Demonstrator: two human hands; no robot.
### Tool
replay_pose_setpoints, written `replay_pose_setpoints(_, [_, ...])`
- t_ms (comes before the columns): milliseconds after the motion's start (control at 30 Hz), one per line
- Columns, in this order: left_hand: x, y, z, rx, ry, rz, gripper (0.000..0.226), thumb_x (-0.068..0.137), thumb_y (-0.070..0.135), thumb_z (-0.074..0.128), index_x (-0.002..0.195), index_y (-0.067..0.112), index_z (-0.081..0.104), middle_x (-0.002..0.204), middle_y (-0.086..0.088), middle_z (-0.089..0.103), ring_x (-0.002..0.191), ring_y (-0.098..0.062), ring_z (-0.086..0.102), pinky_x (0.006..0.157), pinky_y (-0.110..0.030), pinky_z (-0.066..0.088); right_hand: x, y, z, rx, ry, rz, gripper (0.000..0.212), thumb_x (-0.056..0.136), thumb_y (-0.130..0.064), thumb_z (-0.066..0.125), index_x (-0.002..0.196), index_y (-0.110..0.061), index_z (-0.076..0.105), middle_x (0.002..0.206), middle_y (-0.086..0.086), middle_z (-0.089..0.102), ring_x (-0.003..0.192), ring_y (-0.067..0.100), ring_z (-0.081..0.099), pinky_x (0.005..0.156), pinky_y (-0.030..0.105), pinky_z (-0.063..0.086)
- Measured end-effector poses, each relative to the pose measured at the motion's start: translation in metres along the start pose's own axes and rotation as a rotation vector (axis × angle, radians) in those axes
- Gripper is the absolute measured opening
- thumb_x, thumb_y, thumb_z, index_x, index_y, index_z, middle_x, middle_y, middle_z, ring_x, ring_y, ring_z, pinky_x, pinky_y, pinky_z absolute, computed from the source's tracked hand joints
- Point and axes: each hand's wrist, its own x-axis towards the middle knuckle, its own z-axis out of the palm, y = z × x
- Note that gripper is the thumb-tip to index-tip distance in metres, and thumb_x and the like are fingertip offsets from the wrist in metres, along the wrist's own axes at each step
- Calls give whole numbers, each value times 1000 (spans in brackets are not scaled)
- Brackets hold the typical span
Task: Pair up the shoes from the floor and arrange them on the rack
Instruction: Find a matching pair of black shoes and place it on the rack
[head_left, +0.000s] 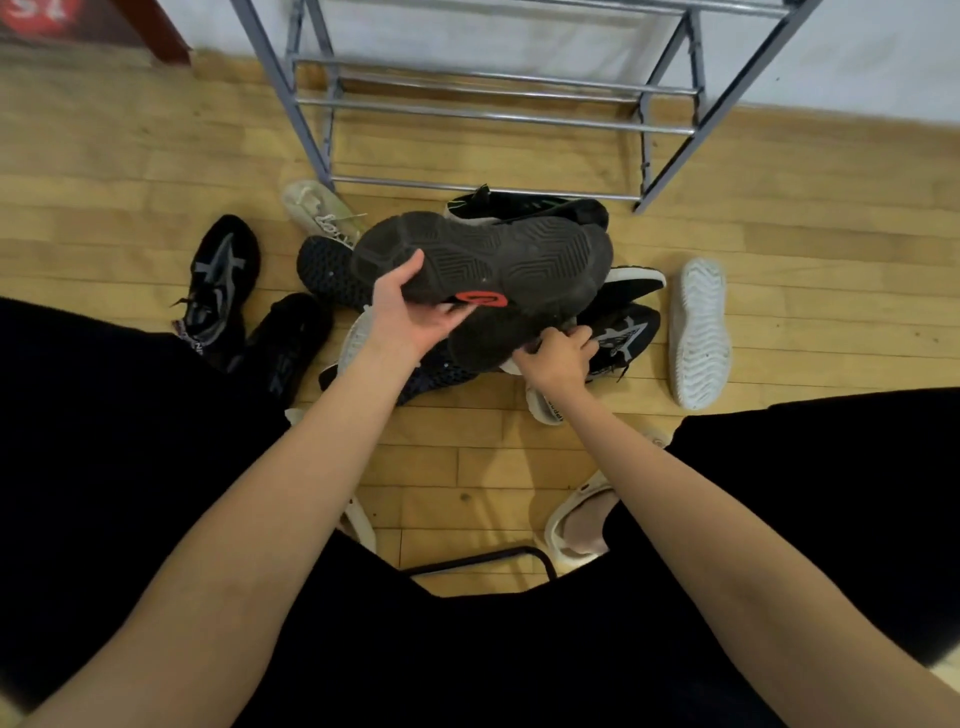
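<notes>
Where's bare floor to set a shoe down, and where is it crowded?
Bare floor lies right of the white-soled shoe, and left of the rack, above the black-grey shoe. The pile around the left hand and right hand is crowded.

Bare forearms, black trousers (130, 467), and cream slip-on sandals (566, 519) on the feet.

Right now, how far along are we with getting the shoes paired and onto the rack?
Nothing looks done: the rack bars in view hold no shoes. In hand: the left hand grips a black shoe sole-up with a red patch, while the right hand grasps something beneath it in the pile. Left: everything on the floor, including the black-and-grey shoe and the white-soled shoe.
</notes>
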Motion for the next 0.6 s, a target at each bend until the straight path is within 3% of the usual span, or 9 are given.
replay_pose_setpoints(100, [2,39,-15,48,125,141,29,93,21,55,111,-1,59,113,-21,65,104,-38,61,84,-46,53,4,-8,2,-65,111,18,39,85,-31,63,114,-6,52,136,22,33,125,42,32,105,45,32])
replay_pose_setpoints(200, [9,71,-38,234,301,269,34,90,22,59,119,4,58,117,-16,66,102,-31,65,69,-37,57,-1,-15,7,36,266,-41,48,86,-22,61,128,-6,43,132,21,39,122,39,38,103,43,33])
replay_pose_setpoints(267, [13,78,-46,387,403,297,34,87,21,63,118,8,58,113,-11,67,96,-27,67,58,-30,56,-1,-20,11,168,232,-17,56,88,-23,60,134,0,36,135,23,38,122,39,41,103,43,37])
replay_pose_setpoints(333, [21,79,-48,490,453,324,49,82,19,70,126,8,51,114,-11,67,91,-25,68,51,-27,55,2,-30,14,263,106,74,68,91,-27,60,141,5,25,143,27,30,130,40,35,105,42,35])
replay_pose_setpoints(400, [30,81,-43,567,450,354,63,81,21,74,135,8,45,121,-11,64,95,-23,66,58,-28,56,6,-44,15,297,-13,140,83,92,-29,60,148,2,8,149,30,17,134,43,31,107,43,35])
replay_pose_setpoints(467, [43,86,-39,683,460,396,66,80,29,75,136,9,46,123,-7,62,102,-23,62,77,-34,55,11,-55,18,320,-115,197,94,91,-34,61,152,-7,-6,152,31,9,132,47,33,106,45,37])
replay_pose_setpoints(533, [55,92,-37,816,479,416,73,74,46,75,134,11,52,124,-5,63,108,-22,61,93,-38,52,16,-64,25,354,-172,263,104,89,-42,62,152,-14,-16,152,31,6,131,49,35,106,48,36])
replay_pose_setpoints(600, [66,94,-44,891,495,388,79,71,55,73,134,11,53,126,-6,63,113,-23,60,99,-40,50,17,-71,34,445,-183,299,112,87,-46,64,149,-20,-26,152,33,5,130,48,37,108,51,35])
